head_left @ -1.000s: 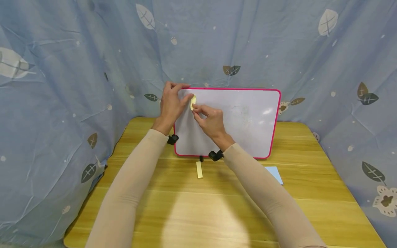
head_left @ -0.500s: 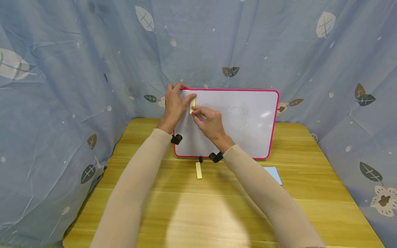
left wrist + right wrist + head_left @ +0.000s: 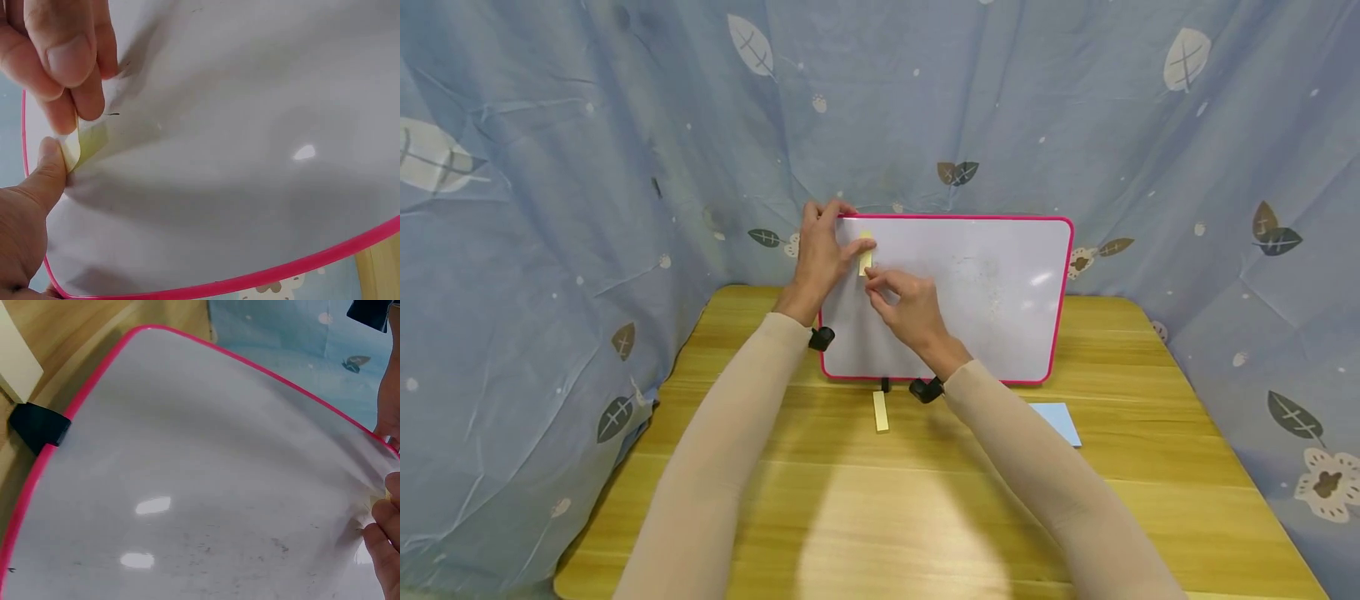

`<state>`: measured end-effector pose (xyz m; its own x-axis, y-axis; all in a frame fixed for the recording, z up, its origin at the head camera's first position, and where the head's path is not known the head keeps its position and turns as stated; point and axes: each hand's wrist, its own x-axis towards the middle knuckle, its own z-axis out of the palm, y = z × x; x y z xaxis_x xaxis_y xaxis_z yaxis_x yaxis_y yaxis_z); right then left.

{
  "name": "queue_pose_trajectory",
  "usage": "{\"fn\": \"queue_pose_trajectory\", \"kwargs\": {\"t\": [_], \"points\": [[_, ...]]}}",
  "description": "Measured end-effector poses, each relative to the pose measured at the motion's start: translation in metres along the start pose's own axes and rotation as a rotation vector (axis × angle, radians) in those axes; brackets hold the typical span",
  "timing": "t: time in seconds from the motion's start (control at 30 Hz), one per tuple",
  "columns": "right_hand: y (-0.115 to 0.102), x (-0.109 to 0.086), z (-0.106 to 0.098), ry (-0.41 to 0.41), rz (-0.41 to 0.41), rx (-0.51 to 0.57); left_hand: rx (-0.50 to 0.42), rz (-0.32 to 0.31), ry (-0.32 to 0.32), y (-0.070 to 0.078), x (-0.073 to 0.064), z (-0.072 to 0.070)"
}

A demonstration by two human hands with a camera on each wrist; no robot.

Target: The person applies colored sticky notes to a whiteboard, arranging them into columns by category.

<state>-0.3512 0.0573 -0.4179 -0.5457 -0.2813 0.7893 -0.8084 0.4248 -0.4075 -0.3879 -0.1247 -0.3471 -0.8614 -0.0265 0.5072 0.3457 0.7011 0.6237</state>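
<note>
A whiteboard (image 3: pixel 985 308) with a pink rim stands upright on the table. My left hand (image 3: pixel 820 258) grips its upper left corner, fingers over the top edge, thumb across a narrow yellow sticky note (image 3: pixel 865 267) on the board's face. At the note's lower end, my right hand (image 3: pixel 913 308) pinches with thumb and forefinger. The left wrist view shows the sticky note (image 3: pixel 92 140) bent up off the board between the left thumb and the right fingertips. In the right wrist view, the fingers cover most of it.
On the wooden table (image 3: pixel 895 517), a yellow sticky note pad (image 3: pixel 881 412) lies below the board, beside a black foot (image 3: pixel 885 384) at its lower rim. A light blue paper square (image 3: pixel 1058 423) lies near the right forearm. A blue leaf-patterned curtain (image 3: pixel 880 100) hangs behind.
The left thumb has slid down from the note's top end to its middle. The right fingertips have dropped slightly along the note, which bowed outward a second ago and looks straighter in the head view.
</note>
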Motion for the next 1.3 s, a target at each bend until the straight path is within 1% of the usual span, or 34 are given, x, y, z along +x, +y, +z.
{"fn": "queue_pose_trajectory", "kwargs": {"t": [0.2, 0.3, 0.37, 0.5, 0.63, 0.8, 0.9, 1.07, 1.3], "points": [[0.002, -0.012, -0.002, 0.003, 0.033, -0.005, -0.01, 0.019, 0.006, -0.003, -0.001, 0.002], [0.002, -0.018, -0.006, -0.003, 0.045, -0.007, 0.01, 0.028, 0.014, -0.002, -0.003, 0.002], [0.001, -0.021, -0.008, -0.015, 0.042, -0.013, 0.031, 0.034, 0.021, -0.002, -0.005, 0.001], [-0.001, -0.03, -0.014, -0.037, 0.021, -0.029, 0.052, 0.072, 0.025, -0.004, -0.011, -0.003], [-0.001, -0.041, -0.018, -0.051, 0.003, -0.028, 0.075, 0.114, 0.025, -0.006, -0.019, -0.007], [0.001, -0.055, -0.022, -0.092, 0.005, -0.011, 0.116, 0.162, 0.029, -0.01, -0.033, -0.013], [0.001, -0.062, -0.025, -0.121, 0.007, -0.022, 0.137, 0.188, 0.028, -0.012, -0.041, -0.015], [0.0, -0.071, -0.028, -0.149, 0.004, -0.039, 0.158, 0.229, 0.031, -0.016, -0.054, -0.017], [0.001, -0.079, -0.035, -0.163, 0.003, -0.027, 0.19, 0.292, 0.008, -0.021, -0.07, -0.017]]}}
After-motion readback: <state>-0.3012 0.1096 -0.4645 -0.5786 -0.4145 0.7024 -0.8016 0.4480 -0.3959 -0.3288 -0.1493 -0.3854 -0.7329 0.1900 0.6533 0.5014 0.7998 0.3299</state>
